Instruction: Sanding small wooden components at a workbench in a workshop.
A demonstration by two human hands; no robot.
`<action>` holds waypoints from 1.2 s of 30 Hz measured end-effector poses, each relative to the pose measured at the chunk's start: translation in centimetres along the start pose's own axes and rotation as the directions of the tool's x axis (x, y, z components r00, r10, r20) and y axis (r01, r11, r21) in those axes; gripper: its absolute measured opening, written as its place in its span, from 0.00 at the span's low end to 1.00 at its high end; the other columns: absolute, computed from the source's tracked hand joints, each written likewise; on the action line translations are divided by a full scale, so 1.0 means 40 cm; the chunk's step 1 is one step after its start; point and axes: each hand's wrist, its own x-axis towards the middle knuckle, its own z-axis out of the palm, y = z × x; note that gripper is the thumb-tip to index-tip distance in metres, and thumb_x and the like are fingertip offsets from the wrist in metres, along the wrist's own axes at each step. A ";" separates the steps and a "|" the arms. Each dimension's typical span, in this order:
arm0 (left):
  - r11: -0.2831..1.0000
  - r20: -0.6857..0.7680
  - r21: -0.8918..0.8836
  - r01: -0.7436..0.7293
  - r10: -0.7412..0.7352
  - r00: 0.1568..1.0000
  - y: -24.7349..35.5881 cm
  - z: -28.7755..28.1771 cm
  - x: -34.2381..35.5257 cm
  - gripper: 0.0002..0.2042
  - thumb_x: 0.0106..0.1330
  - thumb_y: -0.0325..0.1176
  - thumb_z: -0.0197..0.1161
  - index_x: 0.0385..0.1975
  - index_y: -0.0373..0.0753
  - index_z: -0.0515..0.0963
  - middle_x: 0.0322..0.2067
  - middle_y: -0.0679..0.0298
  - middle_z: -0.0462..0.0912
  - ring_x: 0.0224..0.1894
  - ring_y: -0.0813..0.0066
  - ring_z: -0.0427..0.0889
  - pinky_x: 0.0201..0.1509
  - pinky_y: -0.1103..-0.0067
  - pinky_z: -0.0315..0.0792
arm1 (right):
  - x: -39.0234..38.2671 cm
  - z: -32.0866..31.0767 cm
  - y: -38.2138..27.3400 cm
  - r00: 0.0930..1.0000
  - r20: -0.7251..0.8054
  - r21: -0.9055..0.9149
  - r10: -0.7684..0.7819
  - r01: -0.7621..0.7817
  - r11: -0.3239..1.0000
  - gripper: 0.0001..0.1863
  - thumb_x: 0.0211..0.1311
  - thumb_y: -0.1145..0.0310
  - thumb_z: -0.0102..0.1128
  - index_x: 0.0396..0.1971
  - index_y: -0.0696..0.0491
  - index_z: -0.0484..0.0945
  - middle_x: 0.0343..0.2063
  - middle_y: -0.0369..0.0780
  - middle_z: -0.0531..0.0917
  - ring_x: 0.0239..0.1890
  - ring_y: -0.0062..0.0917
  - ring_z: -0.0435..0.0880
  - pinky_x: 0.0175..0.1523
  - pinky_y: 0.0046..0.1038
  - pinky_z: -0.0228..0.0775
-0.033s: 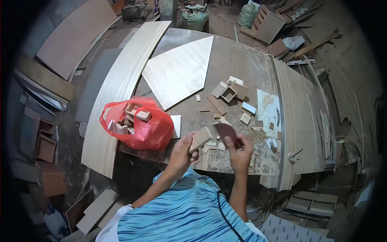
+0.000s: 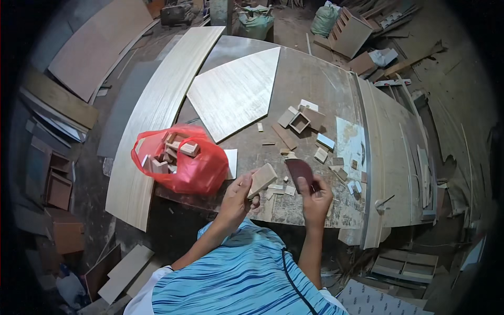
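Note:
Over the near edge of the worktable (image 2: 247,152), my left hand (image 2: 235,199) grips a small pale wooden block (image 2: 263,178) between thumb and fingers, tilted up to the right. A bent piece of dark red-brown sandpaper (image 2: 298,173) is pinched in my right hand (image 2: 318,202), a little right of the block and apart from it. Left of my hands sits a red plastic bag (image 2: 202,170), open at the top, with several wooden blocks (image 2: 173,147) inside. Small offcuts (image 2: 277,188) lie on the table between my hands.
Beyond my right hand lie more wood scraps and a small hollow wooden box (image 2: 300,123). A pale angular board (image 2: 236,94) lies at the table's far side, a long plank (image 2: 163,110) along its left. Boards (image 2: 394,136) flank the right; sacks (image 2: 324,20) stand behind.
My right hand has shifted slightly right with the sandpaper, widening the gap to the wooden block. My left hand holds the block in nearly the same place.

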 end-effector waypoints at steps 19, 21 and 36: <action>0.896 0.046 -0.388 0.215 -0.214 0.976 0.088 -0.238 -0.054 0.13 0.76 0.43 0.54 0.52 0.46 0.76 0.45 0.67 0.81 0.45 0.75 0.79 0.53 0.73 0.73 | -0.183 0.296 -0.023 0.983 0.174 0.013 -0.057 0.056 0.998 0.10 0.60 0.76 0.71 0.38 0.60 0.79 0.36 0.36 0.80 0.40 0.18 0.79 0.47 0.21 0.71; 0.912 0.034 -0.371 0.178 -0.178 0.983 0.078 -0.251 -0.060 0.13 0.77 0.44 0.53 0.53 0.47 0.74 0.41 0.66 0.82 0.41 0.76 0.79 0.45 0.75 0.74 | -0.193 0.308 -0.035 0.976 0.209 -0.020 -0.065 0.071 0.997 0.10 0.59 0.76 0.72 0.38 0.60 0.80 0.36 0.37 0.80 0.39 0.17 0.79 0.47 0.20 0.71; 0.891 -0.007 -0.332 0.310 -0.331 0.944 0.096 -0.218 -0.079 0.15 0.77 0.49 0.48 0.46 0.46 0.75 0.33 0.70 0.79 0.33 0.79 0.78 0.32 0.78 0.74 | -0.203 0.350 -0.021 0.978 0.064 -0.163 -0.198 0.206 0.965 0.10 0.58 0.75 0.72 0.31 0.59 0.77 0.29 0.36 0.77 0.32 0.17 0.76 0.38 0.19 0.68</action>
